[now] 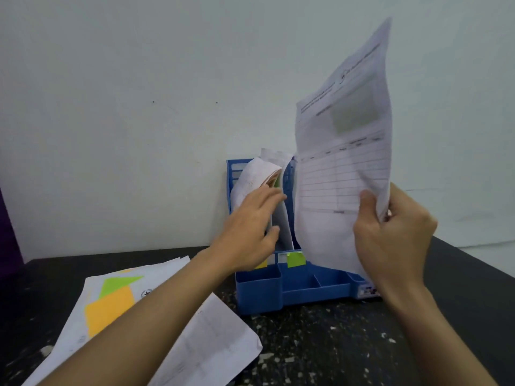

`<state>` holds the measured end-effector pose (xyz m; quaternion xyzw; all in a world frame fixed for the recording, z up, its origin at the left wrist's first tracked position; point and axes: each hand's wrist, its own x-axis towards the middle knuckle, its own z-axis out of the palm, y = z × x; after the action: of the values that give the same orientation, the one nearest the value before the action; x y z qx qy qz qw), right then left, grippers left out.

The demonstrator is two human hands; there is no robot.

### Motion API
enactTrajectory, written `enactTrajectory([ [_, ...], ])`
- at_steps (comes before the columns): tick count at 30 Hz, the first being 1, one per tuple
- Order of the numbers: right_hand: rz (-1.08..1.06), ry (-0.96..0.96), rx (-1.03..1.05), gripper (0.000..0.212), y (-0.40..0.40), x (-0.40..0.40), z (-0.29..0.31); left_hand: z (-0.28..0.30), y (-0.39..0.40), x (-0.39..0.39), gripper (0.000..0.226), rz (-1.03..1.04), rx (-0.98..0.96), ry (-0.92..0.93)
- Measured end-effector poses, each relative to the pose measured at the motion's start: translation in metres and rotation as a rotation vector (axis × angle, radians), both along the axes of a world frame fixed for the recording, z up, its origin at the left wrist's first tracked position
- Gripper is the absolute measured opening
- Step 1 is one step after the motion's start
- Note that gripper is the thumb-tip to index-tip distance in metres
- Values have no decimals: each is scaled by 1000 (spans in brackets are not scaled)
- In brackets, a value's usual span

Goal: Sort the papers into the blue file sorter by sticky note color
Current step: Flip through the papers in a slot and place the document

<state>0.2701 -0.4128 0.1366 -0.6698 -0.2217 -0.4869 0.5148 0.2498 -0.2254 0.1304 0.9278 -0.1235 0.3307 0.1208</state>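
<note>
We are mid-filing: our right hand (pixel 390 235) grips a printed sheet (pixel 342 151) upright over the blue file sorter (pixel 295 288) while our open left hand (pixel 250 227) presses filed papers (pixel 259 176) aside, so next comes lowering it into the matching slot.

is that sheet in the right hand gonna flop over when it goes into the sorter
Probably floppy: the sheet, pinched low by the right hand, already bows. Papers in the blue file sorter curl over too. The left hand steadying them likely helps.
</note>
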Motion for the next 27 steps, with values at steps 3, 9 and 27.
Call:
enactTrajectory([
  [3, 33, -34, -23, 24, 6, 9, 1, 0, 6, 23, 59, 146, 400, 73],
  [9, 67, -103, -112, 14, 24, 34, 1, 11, 13, 60, 67, 264, 775, 150],
  [27, 514, 578, -210, 75, 111, 119, -40, 16, 51, 58, 65, 277, 999, 218],
])
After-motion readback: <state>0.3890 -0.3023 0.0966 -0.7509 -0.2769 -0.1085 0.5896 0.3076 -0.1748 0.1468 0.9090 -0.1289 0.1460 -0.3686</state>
